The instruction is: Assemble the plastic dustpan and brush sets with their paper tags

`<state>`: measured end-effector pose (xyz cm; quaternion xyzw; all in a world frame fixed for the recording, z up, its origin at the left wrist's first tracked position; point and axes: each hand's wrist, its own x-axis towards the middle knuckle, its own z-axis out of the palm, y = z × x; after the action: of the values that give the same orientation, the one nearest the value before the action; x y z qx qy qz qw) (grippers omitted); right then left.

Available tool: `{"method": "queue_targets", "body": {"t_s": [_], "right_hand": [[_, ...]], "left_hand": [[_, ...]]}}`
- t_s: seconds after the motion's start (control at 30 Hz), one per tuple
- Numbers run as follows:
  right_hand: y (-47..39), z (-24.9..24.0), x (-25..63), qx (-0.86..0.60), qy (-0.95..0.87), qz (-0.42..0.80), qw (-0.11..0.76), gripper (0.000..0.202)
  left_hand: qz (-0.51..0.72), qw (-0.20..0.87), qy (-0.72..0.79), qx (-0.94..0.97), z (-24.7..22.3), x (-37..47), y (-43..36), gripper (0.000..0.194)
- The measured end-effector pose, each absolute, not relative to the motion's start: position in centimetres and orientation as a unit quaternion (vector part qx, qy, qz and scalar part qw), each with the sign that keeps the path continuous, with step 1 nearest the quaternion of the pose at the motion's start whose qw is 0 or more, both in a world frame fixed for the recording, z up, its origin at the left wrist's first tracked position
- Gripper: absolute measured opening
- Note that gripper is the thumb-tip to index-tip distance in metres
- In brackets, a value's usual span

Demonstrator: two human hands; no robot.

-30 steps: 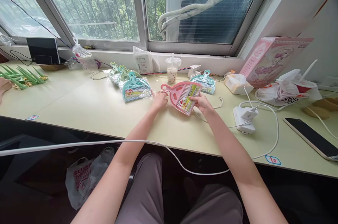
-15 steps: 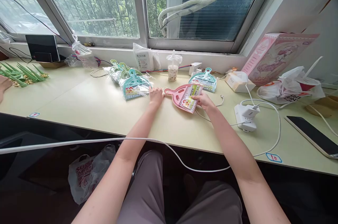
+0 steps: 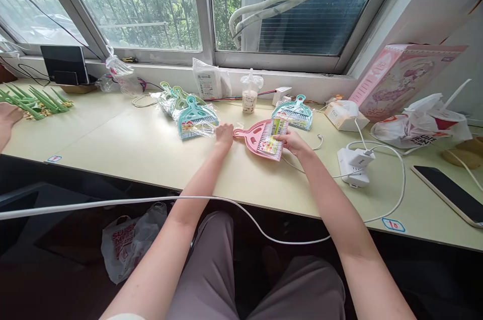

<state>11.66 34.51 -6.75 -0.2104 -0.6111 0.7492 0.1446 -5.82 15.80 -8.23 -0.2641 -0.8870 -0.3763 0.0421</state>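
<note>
My right hand point(image 3: 293, 142) grips the right side of a pink dustpan-and-brush set point(image 3: 256, 138) over its printed yellow-green label. The pink handle points left, toward my left hand point(image 3: 224, 135), which is closed at the handle's end. Clear plastic lies by its fingers, and what they pinch is too small to make out. Left of that hand is a teal set point(image 3: 195, 118) in clear wrap, in front of green wrapped sets point(image 3: 171, 94). Another teal set point(image 3: 295, 111) lies behind my right hand.
A lidded drink cup point(image 3: 249, 99) stands near the window. To the right are a tissue box point(image 3: 346, 114), a white power adapter point(image 3: 353, 166) with cables, a phone point(image 3: 449, 193) and a pink box point(image 3: 407, 81). Another person's hand point(image 3: 8, 117) is at far left, by green stems point(image 3: 37, 102).
The camera view has shifted slightly, so most things appear a little further right. My hands remain at the pink set, which has tilted slightly.
</note>
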Motion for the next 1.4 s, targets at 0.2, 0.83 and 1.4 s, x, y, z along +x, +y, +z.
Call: {"method": "queue_targets", "body": {"t_s": [0.2,0.83,1.4], "right_hand": [[34.5,-7.0,11.5,-0.221,-0.603,0.751,0.153,0.025],[33.1,-6.0,11.4,-0.243,-0.58,0.733,0.26,0.021],[31.6,-6.1,11.3,-0.218,-0.538,0.749,0.32,0.026]], "left_hand": [[-0.202,0.125,-0.929,-0.282,-6.9,-4.9,15.3,0.029],[-0.372,0.29,-0.821,-0.322,-6.3,-3.4,15.4,0.023],[-0.342,0.297,-0.808,-0.377,-5.9,-2.3,15.5,0.015]]}}
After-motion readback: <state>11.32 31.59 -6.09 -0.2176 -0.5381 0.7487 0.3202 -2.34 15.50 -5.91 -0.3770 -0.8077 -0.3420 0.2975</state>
